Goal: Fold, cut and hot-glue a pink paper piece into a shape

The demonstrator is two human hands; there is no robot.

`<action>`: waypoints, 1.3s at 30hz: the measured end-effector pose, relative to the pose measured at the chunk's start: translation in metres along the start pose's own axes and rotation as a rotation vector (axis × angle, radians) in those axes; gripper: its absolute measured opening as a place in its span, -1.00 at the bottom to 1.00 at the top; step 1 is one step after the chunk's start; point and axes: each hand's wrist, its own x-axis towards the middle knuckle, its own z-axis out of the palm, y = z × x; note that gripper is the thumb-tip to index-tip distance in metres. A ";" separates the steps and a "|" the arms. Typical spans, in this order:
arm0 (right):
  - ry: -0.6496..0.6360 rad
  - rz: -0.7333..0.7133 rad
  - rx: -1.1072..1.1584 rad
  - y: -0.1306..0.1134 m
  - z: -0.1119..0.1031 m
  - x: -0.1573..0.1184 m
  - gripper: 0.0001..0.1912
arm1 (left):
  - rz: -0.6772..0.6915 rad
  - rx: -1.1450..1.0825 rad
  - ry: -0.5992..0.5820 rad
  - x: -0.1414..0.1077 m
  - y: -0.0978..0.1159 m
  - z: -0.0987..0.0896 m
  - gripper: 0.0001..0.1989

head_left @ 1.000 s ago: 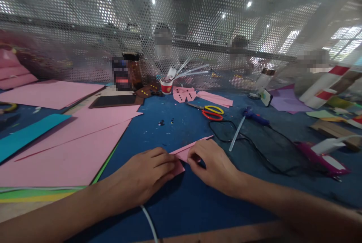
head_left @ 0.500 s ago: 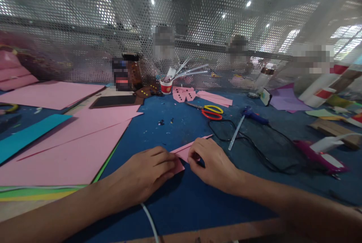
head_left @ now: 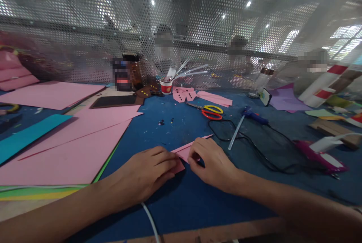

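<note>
Between my hands lies a folded piece of pink paper (head_left: pixel 182 152) on the blue table, its far right corner showing beyond my right hand. My left hand (head_left: pixel 154 169) is closed on its left end, the fingers bent over the top. With curled fingers, my right hand (head_left: pixel 210 164) grips the right part of the same paper; its fingertips are partly hidden. Past the hands lie scissors (head_left: pixel 212 112) with one yellow and one red handle. A blue glue gun (head_left: pixel 256 116) with a clear glue stick (head_left: pixel 236 133) is at the right.
Large pink sheets (head_left: pixel 68 152) and a teal strip (head_left: pixel 31 135) cover the left side. At the back stand a red-and-white cup (head_left: pixel 166 86) of glue sticks and a dotted pink cutout (head_left: pixel 183 94). A black cord (head_left: pixel 260 154) runs to a magenta power strip (head_left: pixel 319 156).
</note>
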 end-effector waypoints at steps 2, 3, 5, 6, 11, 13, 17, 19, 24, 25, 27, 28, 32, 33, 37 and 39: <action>0.001 -0.002 -0.001 0.000 0.000 0.000 -0.90 | 0.002 0.003 0.003 0.000 0.001 0.000 -0.74; 0.003 -0.004 -0.001 0.000 0.000 0.000 -0.90 | 0.000 0.007 0.004 0.001 0.001 0.000 -0.73; 0.010 -0.011 0.001 0.000 0.000 -0.001 -0.90 | -0.005 0.016 0.007 0.001 0.001 0.001 -0.73; 0.013 -0.014 0.003 0.000 0.000 -0.001 -0.90 | -0.008 0.019 0.008 0.001 0.002 0.001 -0.74; 0.008 -0.018 0.006 0.000 -0.001 -0.001 -0.90 | -0.002 0.028 0.017 0.001 0.002 0.003 -0.74; 0.001 -0.015 -0.002 0.000 -0.001 -0.001 -0.90 | -0.009 0.028 0.009 0.001 0.002 0.002 -0.75; -0.010 -0.007 -0.006 -0.001 -0.001 -0.001 -0.89 | -0.024 0.028 -0.015 0.001 0.003 0.002 -0.75; -0.012 -0.006 -0.006 -0.001 -0.001 -0.001 -0.89 | -0.028 0.030 -0.029 0.001 0.003 0.001 -0.75; -0.020 -0.009 -0.004 -0.001 -0.001 0.000 -0.89 | -0.034 0.027 -0.040 0.000 0.004 0.000 -0.74; -0.019 -0.009 -0.004 -0.001 -0.001 0.000 -0.90 | -0.035 0.024 -0.040 0.000 0.004 0.000 -0.74; -0.013 -0.009 -0.011 0.000 0.000 0.000 -0.89 | -0.033 0.023 -0.040 0.000 0.003 0.000 -0.74; -0.012 -0.008 -0.015 0.000 0.000 -0.001 -0.89 | -0.031 0.024 -0.041 0.000 0.003 0.000 -0.73; -0.012 -0.008 -0.019 0.001 0.001 -0.001 -0.88 | -0.020 0.038 -0.044 0.000 0.003 0.001 -0.72; -0.013 -0.010 -0.019 0.001 0.001 -0.001 -0.88 | -0.020 0.040 -0.045 0.000 0.003 0.001 -0.72; -0.018 -0.016 -0.025 0.001 0.001 -0.001 -0.88 | -0.021 0.041 -0.056 -0.001 0.002 0.001 -0.71; -0.016 -0.017 -0.028 0.001 0.001 -0.001 -0.87 | -0.025 0.040 -0.062 -0.001 0.002 0.002 -0.70</action>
